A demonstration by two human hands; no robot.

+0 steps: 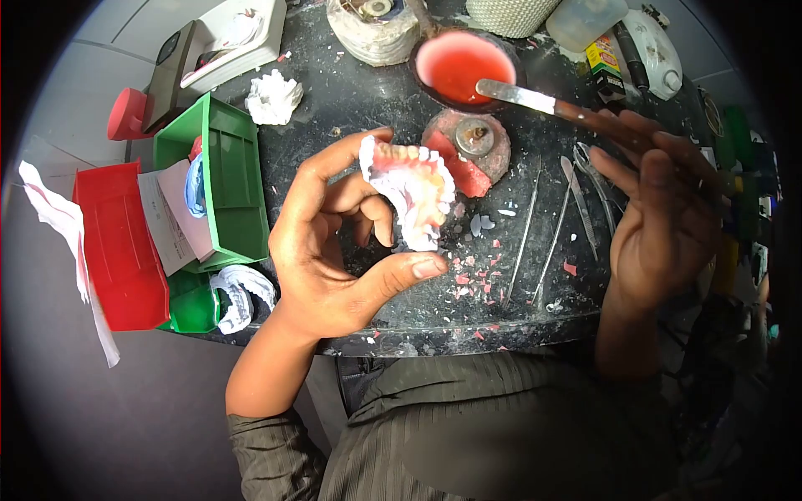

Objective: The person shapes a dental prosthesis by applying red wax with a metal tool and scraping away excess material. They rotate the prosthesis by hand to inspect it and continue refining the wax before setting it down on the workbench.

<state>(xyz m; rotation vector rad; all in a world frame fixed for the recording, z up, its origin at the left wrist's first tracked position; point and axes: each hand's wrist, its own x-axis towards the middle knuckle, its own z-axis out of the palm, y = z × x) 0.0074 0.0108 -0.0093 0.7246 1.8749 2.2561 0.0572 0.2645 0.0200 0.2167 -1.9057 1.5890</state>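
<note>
The dental cast (422, 188), above the bench (355, 92) short of its front edge, is pinched between thumb and forefinger of the left hand (313, 250); a loosened grip could drop it. Fingers of the right hand (660, 221) close round a spatula (543, 102), which might drip red wax (455, 71); metal tools (580, 204) narrow the room frontward.

Dental laboratory workbench. Indicators: dental model (423, 196) with tooth row and pink base; white arch cast (241, 294) beside green bin (190, 309); red wax (468, 71) in pan; slim metal instruments (571, 177); pink shavings (462, 292) across stained benchtop (351, 96).
</note>
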